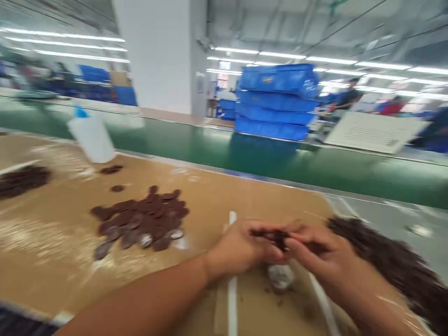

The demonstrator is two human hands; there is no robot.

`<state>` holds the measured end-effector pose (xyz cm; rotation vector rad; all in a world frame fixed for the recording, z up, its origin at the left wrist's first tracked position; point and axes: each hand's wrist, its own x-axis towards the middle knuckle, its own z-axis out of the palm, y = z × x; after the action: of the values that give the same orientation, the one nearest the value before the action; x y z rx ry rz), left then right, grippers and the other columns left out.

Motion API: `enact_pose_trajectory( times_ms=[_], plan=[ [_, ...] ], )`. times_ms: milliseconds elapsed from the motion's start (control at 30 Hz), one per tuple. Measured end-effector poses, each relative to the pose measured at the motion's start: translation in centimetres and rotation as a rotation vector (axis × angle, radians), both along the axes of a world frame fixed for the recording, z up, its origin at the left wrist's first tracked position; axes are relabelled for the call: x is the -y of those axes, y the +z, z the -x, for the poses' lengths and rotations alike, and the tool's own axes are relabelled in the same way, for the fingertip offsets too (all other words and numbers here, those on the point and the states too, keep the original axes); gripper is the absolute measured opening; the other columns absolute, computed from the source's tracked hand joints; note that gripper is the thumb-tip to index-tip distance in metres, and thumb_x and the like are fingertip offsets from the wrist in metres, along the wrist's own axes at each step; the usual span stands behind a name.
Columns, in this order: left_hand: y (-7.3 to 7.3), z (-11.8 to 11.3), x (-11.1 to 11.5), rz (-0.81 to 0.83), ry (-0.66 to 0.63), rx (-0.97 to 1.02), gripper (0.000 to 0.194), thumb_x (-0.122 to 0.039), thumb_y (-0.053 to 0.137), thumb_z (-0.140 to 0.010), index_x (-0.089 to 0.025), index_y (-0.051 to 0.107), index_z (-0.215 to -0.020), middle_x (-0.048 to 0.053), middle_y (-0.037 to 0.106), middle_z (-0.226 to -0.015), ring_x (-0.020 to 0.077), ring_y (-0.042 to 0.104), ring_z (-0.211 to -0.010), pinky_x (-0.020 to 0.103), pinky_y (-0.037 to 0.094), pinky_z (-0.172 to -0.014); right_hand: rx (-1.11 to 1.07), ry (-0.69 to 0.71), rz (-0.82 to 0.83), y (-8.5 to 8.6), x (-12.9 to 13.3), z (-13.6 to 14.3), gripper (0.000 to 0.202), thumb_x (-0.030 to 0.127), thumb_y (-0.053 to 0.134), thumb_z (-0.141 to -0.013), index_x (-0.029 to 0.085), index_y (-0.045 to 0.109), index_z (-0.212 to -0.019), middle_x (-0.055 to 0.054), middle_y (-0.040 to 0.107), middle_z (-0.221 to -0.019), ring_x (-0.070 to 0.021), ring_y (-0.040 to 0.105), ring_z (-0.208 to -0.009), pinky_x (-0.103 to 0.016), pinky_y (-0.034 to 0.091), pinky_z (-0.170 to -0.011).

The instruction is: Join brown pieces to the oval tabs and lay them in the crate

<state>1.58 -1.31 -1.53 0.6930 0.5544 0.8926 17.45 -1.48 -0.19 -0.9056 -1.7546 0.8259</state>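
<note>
My left hand (248,245) and my right hand (322,254) meet above the brown work surface, fingers pinched together. Between their fingertips is a small dark brown piece (280,239), blurred and partly covered by the fingers, so its exact kind is unclear. Just below the hands lies a round, whitish, shiny object (281,277). To the left, a loose pile of flat, dark brown discs (147,217) spreads over the surface, a few showing pale faces. Beyond my right hand runs a long heap of dark brown pieces (392,261).
A white container with a blue top (93,135) stands at the back left. Another dark heap (24,181) lies at the far left. Behind the table runs a green conveyor belt (175,140). Blue bins (276,100) are stacked beyond it, beside a printed sheet (376,130).
</note>
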Motion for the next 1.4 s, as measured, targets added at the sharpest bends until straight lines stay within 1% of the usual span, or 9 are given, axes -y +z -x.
enact_pose_trajectory(
  times_ms=[100, 233, 400, 733, 900, 1000, 1100, 1200, 1400],
  plan=[
    [-0.3, 0.2, -0.5, -0.037, 0.012, -0.055, 0.049, -0.018, 0.089, -0.055, -0.014, 0.074, -0.101, 0.005, 0.069, -0.082, 0.0119, 0.063, -0.071, 0.031, 0.054, -0.078, -0.122, 0.045, 0.05, -0.8, -0.5, -1.6, 0.018, 0.029, 0.072, -0.081, 0.021, 0.064, -0.067, -0.001, 0.066, -0.073, -0.0158, 0.063, -0.071, -0.027, 0.052, -0.065],
    [0.0, 0.8, -0.2, -0.077, -0.002, -0.075, 0.039, -0.018, 0.086, -0.063, -0.015, 0.075, -0.1, 0.004, 0.068, -0.08, 0.0089, 0.061, -0.07, 0.026, 0.054, -0.077, -0.222, 0.077, 0.133, -1.7, -0.9, -1.1, 0.011, 0.023, 0.071, -0.081, 0.021, 0.066, -0.072, -0.001, 0.064, -0.077, -0.0139, 0.06, -0.071, -0.026, 0.049, -0.065],
    [0.0, 0.4, -0.4, -0.092, -0.018, -0.074, 0.036, -0.016, 0.083, -0.068, -0.015, 0.075, -0.103, 0.002, 0.065, -0.075, 0.0055, 0.055, -0.066, 0.021, 0.053, -0.074, -0.219, 0.062, 0.165, -1.5, -0.8, -1.0, 0.012, 0.022, 0.071, -0.079, 0.019, 0.066, -0.069, -0.001, 0.064, -0.076, -0.0129, 0.059, -0.068, -0.025, 0.048, -0.063],
    [-0.4, 0.6, -0.6, -0.079, -0.043, -0.074, 0.041, -0.013, 0.081, -0.07, -0.017, 0.072, -0.11, 0.003, 0.068, -0.084, 0.0075, 0.062, -0.072, 0.021, 0.054, -0.076, -0.209, 0.037, 0.164, -0.8, -0.9, -0.7, 0.018, 0.024, 0.074, -0.074, 0.017, 0.063, -0.063, -0.001, 0.062, -0.069, -0.013, 0.059, -0.063, -0.026, 0.049, -0.06],
    [-0.5, 0.9, -0.6, -0.126, -0.065, -0.106, 0.036, -0.021, 0.08, -0.073, -0.014, 0.072, -0.107, 0.005, 0.069, -0.089, 0.0116, 0.065, -0.081, 0.024, 0.053, -0.082, -0.267, 0.081, 0.3, -0.5, -0.7, -0.9, 0.018, 0.034, 0.073, -0.079, 0.018, 0.069, -0.075, -0.002, 0.067, -0.075, -0.013, 0.062, -0.061, -0.026, 0.053, -0.058],
    [-0.5, 1.0, -0.5, -0.126, -0.068, -0.123, 0.035, -0.025, 0.08, -0.074, -0.017, 0.072, -0.107, 0.007, 0.071, -0.095, 0.014, 0.067, -0.085, 0.028, 0.053, -0.086, -0.279, 0.071, 0.295, -0.5, -0.6, -1.1, 0.021, 0.04, 0.068, -0.084, 0.02, 0.073, -0.086, -0.002, 0.071, -0.078, -0.0144, 0.064, -0.072, -0.025, 0.054, -0.065],
    [-0.4, 1.1, -0.4, -0.131, -0.068, -0.122, 0.032, -0.026, 0.079, -0.075, -0.019, 0.073, -0.106, 0.007, 0.072, -0.099, 0.0135, 0.068, -0.086, 0.026, 0.053, -0.087, -0.27, 0.05, 0.311, -0.4, -0.5, -1.3, 0.024, 0.043, 0.063, -0.088, 0.021, 0.074, -0.091, -0.001, 0.073, -0.084, -0.0138, 0.065, -0.08, -0.024, 0.053, -0.075],
    [-0.3, 1.2, -0.4, -0.152, -0.075, -0.11, 0.032, -0.026, 0.078, -0.076, -0.019, 0.073, -0.107, 0.007, 0.071, -0.102, 0.0135, 0.067, -0.089, 0.025, 0.053, -0.088, -0.252, 0.04, 0.319, -0.3, -0.5, -1.4, 0.025, 0.043, 0.061, -0.09, 0.022, 0.074, -0.092, -0.001, 0.073, -0.085, -0.013, 0.065, -0.08, -0.022, 0.053, -0.076],
    [0.0, 1.0, -0.3, -0.173, -0.05, -0.138, 0.045, -0.032, 0.083, -0.069, -0.014, 0.071, -0.109, 0.01, 0.07, -0.1, 0.0173, 0.066, -0.088, 0.033, 0.052, -0.089, -0.249, 0.074, 0.305, -0.8, -0.5, -1.3, 0.016, 0.038, 0.072, -0.082, 0.026, 0.074, -0.092, -0.001, 0.073, -0.087, -0.0143, 0.067, -0.08, -0.021, 0.055, -0.07]
  ],
)
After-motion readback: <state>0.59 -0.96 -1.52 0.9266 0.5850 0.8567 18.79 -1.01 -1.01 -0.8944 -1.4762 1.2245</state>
